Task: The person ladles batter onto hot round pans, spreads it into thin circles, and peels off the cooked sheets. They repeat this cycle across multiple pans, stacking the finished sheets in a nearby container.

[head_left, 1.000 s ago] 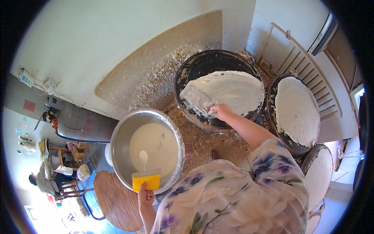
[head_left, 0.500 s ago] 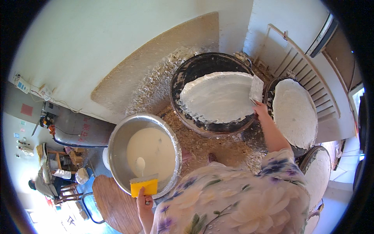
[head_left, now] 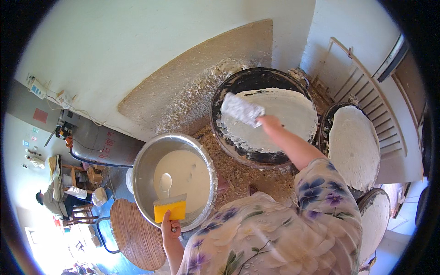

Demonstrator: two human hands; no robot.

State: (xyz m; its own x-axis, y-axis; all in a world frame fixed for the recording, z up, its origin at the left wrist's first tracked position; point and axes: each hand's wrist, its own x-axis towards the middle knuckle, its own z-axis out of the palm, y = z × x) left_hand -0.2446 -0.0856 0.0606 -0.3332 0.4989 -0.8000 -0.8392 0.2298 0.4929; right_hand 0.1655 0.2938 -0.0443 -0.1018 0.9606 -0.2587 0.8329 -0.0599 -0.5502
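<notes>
My right hand point(head_left: 271, 124) is closed on the handle of a flat trowel point(head_left: 242, 110), its wide blade coated in white paste. The trowel is above the left part of a large round black pan point(head_left: 228, 83), where a thick white layer point(head_left: 288, 103) is spread. My left hand point(head_left: 171, 228) grips a yellow-handled scraper point(head_left: 169, 211) at the near rim of a big metal pot point(head_left: 143, 172). White batter point(head_left: 185, 176) fills the pot's lower part. A small round pale shape point(head_left: 165, 181) shows in it, too unclear to name.
Another pan with a white layer point(head_left: 353, 144) stands at the right, with a further coated pan point(head_left: 373, 222) nearer me. A wooden round stool point(head_left: 135, 233) is beside the pot. A grey cylinder point(head_left: 105, 144) lies left. A railing point(head_left: 380, 101) stands far right; a person point(head_left: 55, 197) is far left.
My right hand has swept the trowel from the right edge of the black pan to its left side, and white paste now covers the blade. The left hand still holds the scraper at the pot.
</notes>
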